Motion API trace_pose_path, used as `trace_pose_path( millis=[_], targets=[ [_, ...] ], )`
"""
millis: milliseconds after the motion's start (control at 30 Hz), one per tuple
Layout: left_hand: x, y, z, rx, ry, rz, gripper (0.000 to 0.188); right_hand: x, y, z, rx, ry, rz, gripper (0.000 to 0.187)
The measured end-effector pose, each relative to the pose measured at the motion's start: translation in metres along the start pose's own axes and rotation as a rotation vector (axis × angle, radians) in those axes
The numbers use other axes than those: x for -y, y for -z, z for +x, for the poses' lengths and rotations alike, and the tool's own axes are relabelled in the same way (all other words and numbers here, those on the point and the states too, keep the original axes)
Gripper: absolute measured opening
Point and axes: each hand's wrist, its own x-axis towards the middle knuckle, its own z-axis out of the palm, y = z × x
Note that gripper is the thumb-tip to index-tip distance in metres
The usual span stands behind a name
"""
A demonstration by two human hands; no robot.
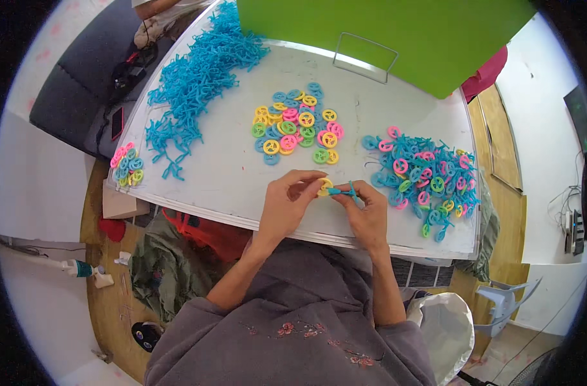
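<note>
My left hand (287,202) pinches a yellow plastic ring (324,187) over the near edge of the white table (229,174). My right hand (369,212) holds a blue plastic stem piece (342,191), its tip meeting the yellow ring. A pile of loose blue stems (200,77) lies at the far left. Several loose rings in yellow, pink, green and blue (297,125) sit in the middle. Assembled ring-and-stem pieces (425,177) are heaped at the right, close to my right hand.
A small heap of rings (126,164) lies at the table's left edge. A green board (383,29) with a wire stand (364,55) stands at the back. A dark sofa (81,83) is at the left, clothes (171,257) on the floor below, a white bag (444,325) at my right.
</note>
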Motion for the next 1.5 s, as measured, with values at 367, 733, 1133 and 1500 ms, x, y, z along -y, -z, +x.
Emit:
trace_pose_path(
  millis=[367, 733, 1133, 1500],
  targets=[
    [-0.004, 0.003, 0.001, 0.113, 0.212, -0.234, 0.024, 0.002, 0.017, 0.003, 0.179, -0.112, 0.047, 0.012],
    [0.000, -0.008, -0.005, 0.027, 0.021, -0.149, 0.017, -0.007, 0.016, 0.002, 0.149, -0.206, 0.144, 0.015],
    [0.011, -0.024, -0.008, -0.166, -0.387, 0.254, 0.018, -0.004, 0.010, 0.002, 0.137, -0.256, 0.144, 0.016],
    [0.002, -0.023, -0.006, -0.206, -0.417, 0.382, 0.019, -0.013, 0.002, -0.001, 0.142, -0.356, 0.520, 0.022]
  ],
)
